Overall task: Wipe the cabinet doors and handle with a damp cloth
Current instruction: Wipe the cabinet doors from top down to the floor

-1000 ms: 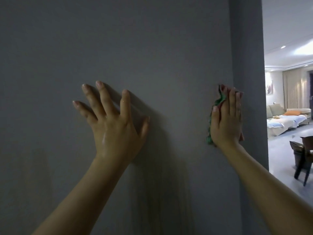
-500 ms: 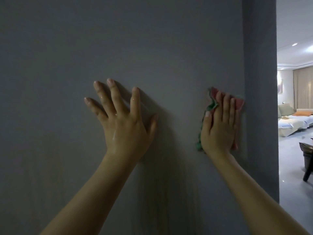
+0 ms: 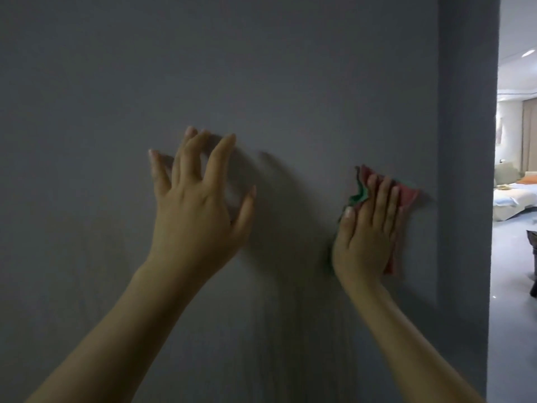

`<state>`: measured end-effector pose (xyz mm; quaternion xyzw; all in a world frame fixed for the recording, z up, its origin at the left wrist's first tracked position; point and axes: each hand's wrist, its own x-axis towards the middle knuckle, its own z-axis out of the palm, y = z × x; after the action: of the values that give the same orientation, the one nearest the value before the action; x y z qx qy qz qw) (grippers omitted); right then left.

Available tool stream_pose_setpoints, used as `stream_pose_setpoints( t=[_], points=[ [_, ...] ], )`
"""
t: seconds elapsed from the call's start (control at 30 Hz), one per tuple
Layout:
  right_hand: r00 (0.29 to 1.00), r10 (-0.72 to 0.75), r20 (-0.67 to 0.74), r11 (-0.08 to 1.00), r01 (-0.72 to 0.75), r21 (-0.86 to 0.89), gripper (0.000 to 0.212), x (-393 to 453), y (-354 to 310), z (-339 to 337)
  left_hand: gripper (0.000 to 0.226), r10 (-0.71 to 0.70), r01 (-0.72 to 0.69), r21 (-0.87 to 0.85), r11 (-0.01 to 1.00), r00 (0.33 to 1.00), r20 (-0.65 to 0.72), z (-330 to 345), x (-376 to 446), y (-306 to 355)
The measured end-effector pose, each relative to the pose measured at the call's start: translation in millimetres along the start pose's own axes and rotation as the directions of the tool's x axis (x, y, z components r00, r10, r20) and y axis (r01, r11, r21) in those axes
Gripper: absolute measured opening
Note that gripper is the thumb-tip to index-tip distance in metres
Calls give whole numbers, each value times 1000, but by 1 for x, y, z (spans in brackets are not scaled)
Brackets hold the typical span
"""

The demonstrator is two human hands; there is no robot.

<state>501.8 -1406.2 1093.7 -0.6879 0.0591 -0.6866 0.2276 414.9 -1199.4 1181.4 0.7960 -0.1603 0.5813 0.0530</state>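
Here, two bare forearms reach up to a flat grey cabinet door (image 3: 261,82). The left hand (image 3: 194,210) is spread, fingers slightly bent, fingertips on the door. To its right, the right hand (image 3: 367,228) presses flat, fingers straight and together, on a red and green cloth (image 3: 406,196) near the door's right edge. A bright room shows far right.

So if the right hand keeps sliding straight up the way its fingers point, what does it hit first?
Nothing, as far as the picture shows. The right hand presses the cloth flat on the grey cabinet door, and above its fingertips is only bare door up to the frame edge.
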Motion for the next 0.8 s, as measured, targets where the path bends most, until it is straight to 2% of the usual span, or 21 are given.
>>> stream_pose_setpoints(
  t=[0.03,0.07,0.13,0.2,0.23,0.27,0.33,0.4,0.43,0.47,0.5,0.53,0.6,0.63,0.67,0.7,0.73,0.8],
  points=[
    [998,-60,23,998,60,18,54,-14,-17,0,65,10,-10,3,1000,1000,-9,-3,-6,-4],
    [981,-181,67,983,178,44,53,-29,-29,-1,64,9,-8,22,1000,1000,-12,-4,-11,-7],
    [889,-429,157,903,418,100,51,-42,-30,-8,65,-28,28,60,998,1000,7,-4,-24,-14],
    [817,-548,178,836,536,114,51,-27,-13,-12,66,-78,76,93,993,997,22,-5,-36,-25],
    [824,-540,173,842,533,88,51,-17,-4,-11,67,-99,96,107,990,995,22,-6,-40,-32],
    [864,-480,153,877,478,53,52,-6,3,-8,68,-109,105,122,987,994,26,-8,-44,-38],
    [972,-222,78,975,223,-5,53,13,2,-2,68,-90,83,158,984,995,38,-11,-48,-48],
    [999,30,-10,999,-31,-18,54,13,-21,6,67,-63,57,176,983,998,28,-11,-46,-52],
    [998,63,-29,998,-63,-13,53,5,-35,8,67,-60,55,176,983,998,20,-10,-45,-52],
    [1000,8,-16,1000,-8,3,53,-7,-48,7,67,-59,56,175,983,998,12,-9,-45,-52],
    [992,-121,33,992,120,23,53,-23,-56,6,67,-54,53,179,982,999,1,-8,-45,-52],
    [952,-289,100,957,284,54,54,-40,-59,2,68,-45,46,186,981,999,-9,-7,-45,-53],
    [791,-579,198,815,566,122,54,-56,-51,-8,68,-33,35,197,980,999,-17,-6,-46,-55],
    [722,-659,211,752,643,146,53,-50,-43,-10,67,-29,32,193,981,999,-20,-7,-46,-57],
    [695,-687,211,725,673,147,52,-42,-37,-10,66,-23,27,187,982,999,-23,-8,-46,-59],
    [721,-663,201,747,651,131,52,-31,-34,-8,66,-15,19,183,983,1000,-24,-9,-45,-60],
    [791,-585,181,811,577,101,54,-20,-35,-5,65,-4,9,179,984,1000,-24,-10,-45,-61],
    [944,-315,101,949,315,26,55,-6,-57,-1,65,6,-2,174,985,1000,-20,-10,-44,-62]
  ],
)
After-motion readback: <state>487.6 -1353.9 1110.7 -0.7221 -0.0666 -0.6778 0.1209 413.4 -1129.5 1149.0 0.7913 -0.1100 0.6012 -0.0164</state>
